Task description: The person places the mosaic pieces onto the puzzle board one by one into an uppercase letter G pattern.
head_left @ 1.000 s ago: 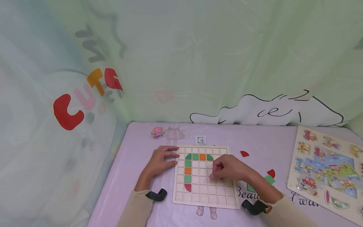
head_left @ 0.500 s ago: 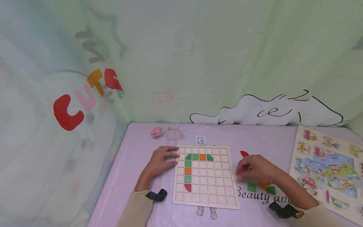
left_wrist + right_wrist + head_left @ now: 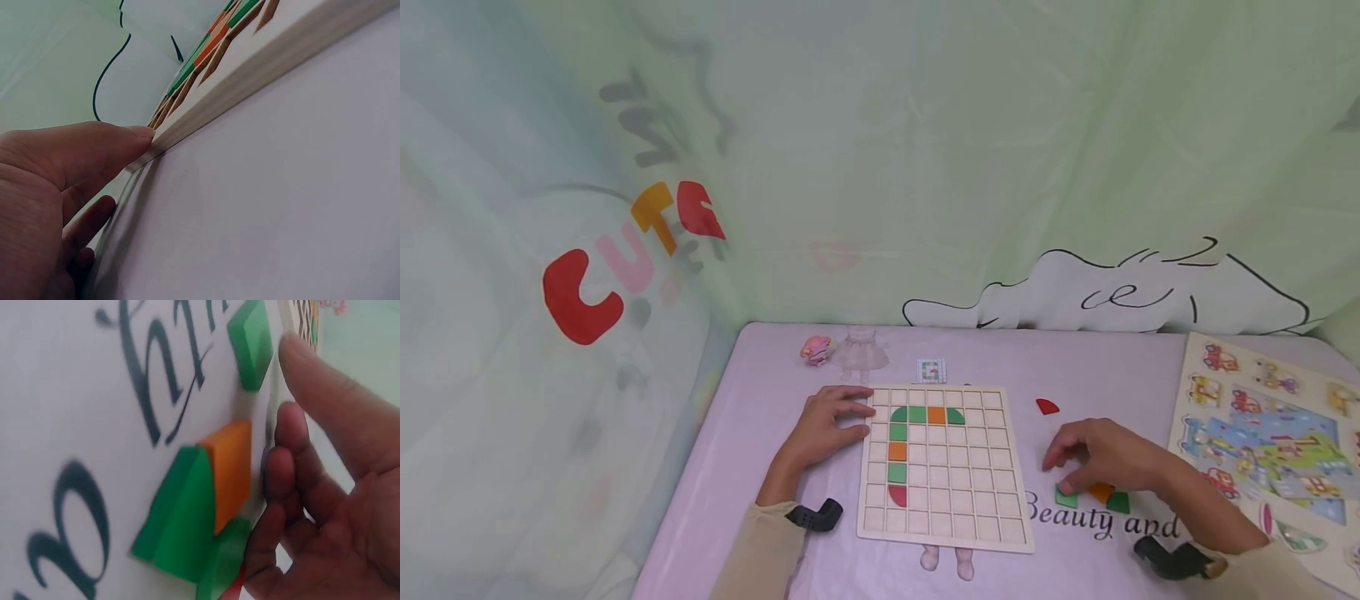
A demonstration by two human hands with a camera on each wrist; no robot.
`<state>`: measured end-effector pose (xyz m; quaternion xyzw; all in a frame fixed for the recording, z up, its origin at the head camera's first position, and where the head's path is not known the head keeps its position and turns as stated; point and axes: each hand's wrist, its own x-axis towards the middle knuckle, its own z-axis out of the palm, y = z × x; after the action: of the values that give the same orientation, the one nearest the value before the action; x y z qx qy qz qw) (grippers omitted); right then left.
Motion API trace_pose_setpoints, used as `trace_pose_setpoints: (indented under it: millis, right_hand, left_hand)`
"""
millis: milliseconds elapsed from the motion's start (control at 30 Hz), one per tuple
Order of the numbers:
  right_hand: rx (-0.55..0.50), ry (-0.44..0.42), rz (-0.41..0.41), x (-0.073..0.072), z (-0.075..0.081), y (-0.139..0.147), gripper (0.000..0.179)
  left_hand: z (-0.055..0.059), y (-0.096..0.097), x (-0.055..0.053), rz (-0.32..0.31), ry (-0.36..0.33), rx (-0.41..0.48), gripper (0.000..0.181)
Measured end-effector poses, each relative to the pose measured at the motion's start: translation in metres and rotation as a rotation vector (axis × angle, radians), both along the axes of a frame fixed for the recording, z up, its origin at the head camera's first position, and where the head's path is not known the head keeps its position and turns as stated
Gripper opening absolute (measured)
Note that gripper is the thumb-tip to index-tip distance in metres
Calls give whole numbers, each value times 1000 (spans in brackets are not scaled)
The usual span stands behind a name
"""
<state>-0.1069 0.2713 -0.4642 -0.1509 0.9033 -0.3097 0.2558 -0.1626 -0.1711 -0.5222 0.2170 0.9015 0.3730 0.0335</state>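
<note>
A wooden grid board (image 3: 951,479) lies on the table, with green, orange and red tiles set along its upper row and left column. My left hand (image 3: 831,423) rests on the board's left edge, fingers extended; the left wrist view has the thumb (image 3: 128,142) against the rim. Right of the board, my right hand (image 3: 1105,454) hovers over loose tiles with its fingers loosely bent. Its thumb is close beside a green square tile (image 3: 251,350). An orange tile (image 3: 231,472) and a green quarter-round tile (image 3: 181,519) lie together under the hand, partly hidden in the head view.
A red quarter-round tile (image 3: 1047,407) lies beyond the right hand. A small pattern card (image 3: 931,371) sits above the board, with a pink figurine (image 3: 816,350) to its left. A large vehicle picture puzzle (image 3: 1262,442) covers the table's right side.
My right hand has moved right, off the board and down to the loose tiles, opening its fingers somewhat. The left hand has stayed at the board's edge.
</note>
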Motion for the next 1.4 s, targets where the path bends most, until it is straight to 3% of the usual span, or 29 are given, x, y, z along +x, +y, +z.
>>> trace_pose_setpoints:
  millis: [367,800,1100,1400]
  right_hand:
    - [-90,-35,165,-7,-6,15,24]
    - [30,-3,138,-7,-6,7,26]
    - [21,-25,114,-6,-4,3,30]
    - [-61,-51,104,-5,-3,7,26]
  left_hand:
    - [-2,0,-2,3,-4,-2,23]
    - [-2,-2,-3,-5,3,-8,24]
    - [-2,-1,-2,-1,-6,-6,24]
    - [-1,0,-1,8,-37,-16,24]
